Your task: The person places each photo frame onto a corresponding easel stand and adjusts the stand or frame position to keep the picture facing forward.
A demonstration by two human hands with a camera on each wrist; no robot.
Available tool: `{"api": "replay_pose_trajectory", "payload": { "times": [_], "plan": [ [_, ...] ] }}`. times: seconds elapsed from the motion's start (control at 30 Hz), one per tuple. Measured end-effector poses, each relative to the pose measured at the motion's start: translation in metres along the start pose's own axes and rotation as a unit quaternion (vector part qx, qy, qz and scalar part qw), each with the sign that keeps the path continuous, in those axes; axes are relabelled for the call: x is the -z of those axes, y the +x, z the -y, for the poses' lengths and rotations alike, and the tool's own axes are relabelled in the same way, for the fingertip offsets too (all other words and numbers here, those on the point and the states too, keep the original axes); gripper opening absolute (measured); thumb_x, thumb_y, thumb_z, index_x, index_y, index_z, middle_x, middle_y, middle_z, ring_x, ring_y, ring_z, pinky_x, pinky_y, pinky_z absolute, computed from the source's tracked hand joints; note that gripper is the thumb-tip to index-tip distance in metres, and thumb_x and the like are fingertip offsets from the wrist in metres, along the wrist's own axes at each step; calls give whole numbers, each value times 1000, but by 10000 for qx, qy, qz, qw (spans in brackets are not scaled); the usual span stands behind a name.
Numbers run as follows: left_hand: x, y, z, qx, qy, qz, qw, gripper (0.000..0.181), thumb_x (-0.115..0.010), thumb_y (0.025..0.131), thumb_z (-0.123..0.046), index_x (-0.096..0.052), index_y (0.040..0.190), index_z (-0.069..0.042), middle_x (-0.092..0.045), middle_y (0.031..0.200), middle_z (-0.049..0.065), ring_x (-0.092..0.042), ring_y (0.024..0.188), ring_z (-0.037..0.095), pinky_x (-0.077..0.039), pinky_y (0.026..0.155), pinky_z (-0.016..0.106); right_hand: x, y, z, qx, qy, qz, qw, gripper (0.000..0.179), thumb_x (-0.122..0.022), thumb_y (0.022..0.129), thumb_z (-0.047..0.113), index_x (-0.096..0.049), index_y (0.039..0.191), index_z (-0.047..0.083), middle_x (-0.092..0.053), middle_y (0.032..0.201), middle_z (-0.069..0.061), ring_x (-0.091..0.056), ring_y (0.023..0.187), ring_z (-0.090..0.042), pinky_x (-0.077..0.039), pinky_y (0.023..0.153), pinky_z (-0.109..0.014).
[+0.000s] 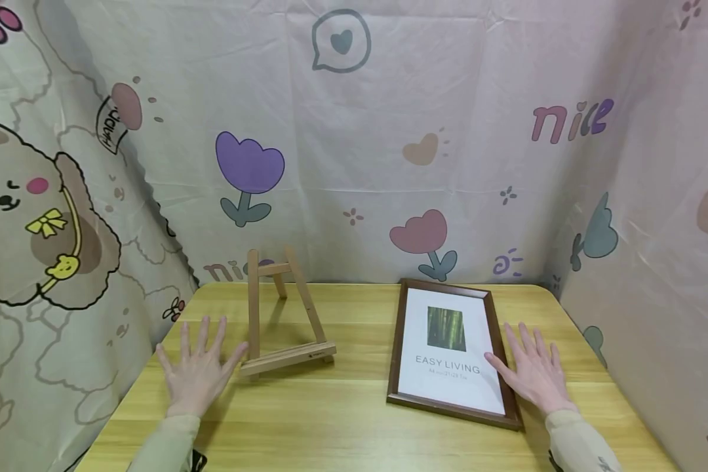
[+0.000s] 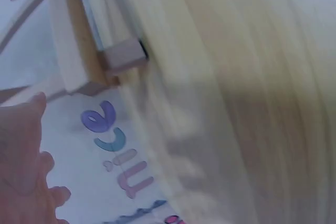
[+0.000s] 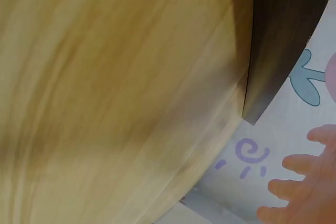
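A small wooden easel stands on the left half of the table. Beside it my left hand is spread with straight fingers, its thumb tip close to the easel's left end. On the right lies a dark brown picture frame, face up, with a white insert reading "EASY LIVING" around a small green bamboo picture. My right hand spreads its fingers by the frame's right side, the thumb overlapping that edge in the head view. Neither hand grips anything. The left wrist view shows the easel's ledge beyond the fingertips.
The light wooden table ends at a back edge against a white printed cloth. More of this cloth hangs at the left and right sides. Bare tabletop lies between the easel and the picture frame.
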State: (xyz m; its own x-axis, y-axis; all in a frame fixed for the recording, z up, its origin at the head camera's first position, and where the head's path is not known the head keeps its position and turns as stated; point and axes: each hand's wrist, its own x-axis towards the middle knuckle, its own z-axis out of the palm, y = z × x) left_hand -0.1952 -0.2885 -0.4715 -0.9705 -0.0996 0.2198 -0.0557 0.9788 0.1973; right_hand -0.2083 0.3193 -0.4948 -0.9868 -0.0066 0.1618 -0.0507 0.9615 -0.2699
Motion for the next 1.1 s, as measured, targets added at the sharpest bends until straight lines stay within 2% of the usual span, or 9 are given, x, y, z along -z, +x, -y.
{"api": "replay_pose_trajectory", "payload": {
  "times": [0.37,0.6,0.7,0.9,1.1],
  "plan": [
    [10,-9,-25,30,231,-92,9997,84,-33,99,-71,-7,163,-25,-5,170,15,8,155,48,26,111,74,2,-3,-1,46,-62,26,10000,94,-46,95,71,-16,162,13,-17,163,-32,-11,148,-59,-3,117,-76],
    [15,-12,-54,-114,339,-231,9991,83,-35,99,-71,-16,163,-22,-13,170,15,-4,155,47,16,113,78,5,-5,-2,66,-106,22,9999,94,-47,95,70,-21,161,9,-21,162,-34,-15,146,-60,-5,116,-77],
    [14,-13,-66,-284,349,-337,9984,83,-40,98,-69,-18,163,-21,-16,170,14,-7,156,44,13,114,79,6,-6,-2,45,-117,97,9999,94,-46,94,71,-22,160,8,-20,162,-34,-15,146,-60,-6,115,-78],
    [5,-15,-92,-579,340,-337,9972,88,-49,96,-66,-18,162,-18,-15,170,11,-8,157,39,9,117,77,8,-7,-2,45,-71,303,9995,97,-46,95,71,-20,160,5,-21,160,-37,-16,144,-62,-9,113,-80],
    [-5,-16,-121,-841,273,-223,9958,93,-49,94,-69,-16,162,-16,-11,171,8,-8,159,35,2,123,71,7,-10,-2,8,-30,466,9989,97,-46,95,70,-25,157,-2,-24,156,-41,-23,141,-63,-14,110,-81]
  ]
}}
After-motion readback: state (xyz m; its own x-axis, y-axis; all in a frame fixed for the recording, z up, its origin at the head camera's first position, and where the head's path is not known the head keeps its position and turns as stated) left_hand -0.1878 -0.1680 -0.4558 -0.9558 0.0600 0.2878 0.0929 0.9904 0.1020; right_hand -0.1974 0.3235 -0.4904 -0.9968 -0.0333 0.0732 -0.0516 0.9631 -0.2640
